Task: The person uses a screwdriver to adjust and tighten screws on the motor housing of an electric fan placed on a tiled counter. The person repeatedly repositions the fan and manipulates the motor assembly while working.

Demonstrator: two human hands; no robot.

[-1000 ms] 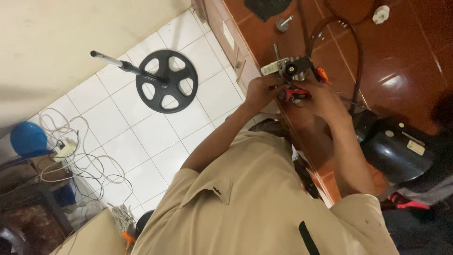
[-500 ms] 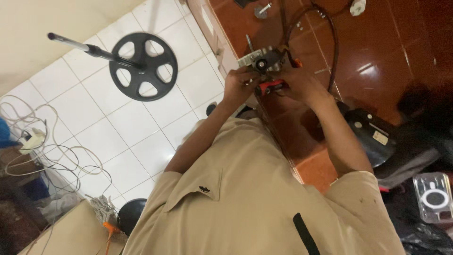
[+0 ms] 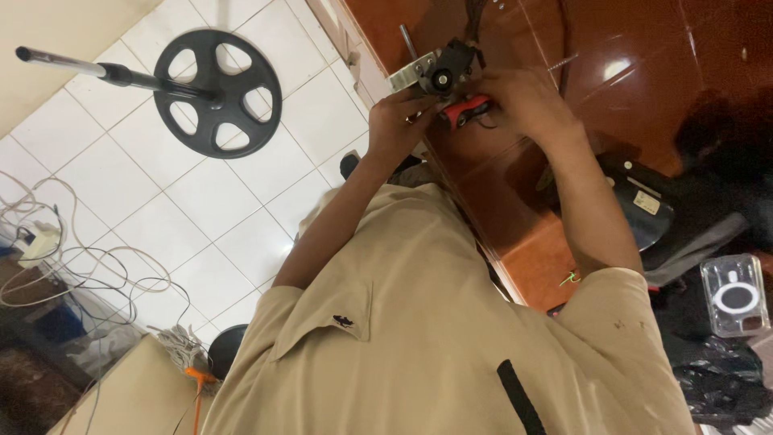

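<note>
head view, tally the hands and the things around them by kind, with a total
hands, left hand and right hand: 2
black motor part: 1
red-handled tool: 1
round black stand base: 1
clear phone case: 1
total: 6

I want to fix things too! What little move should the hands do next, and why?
Probably hold the small metal part firm with the left hand and work the red-handled tool gently with the right hand: both hands grip them, with the tool right against the part.
</note>
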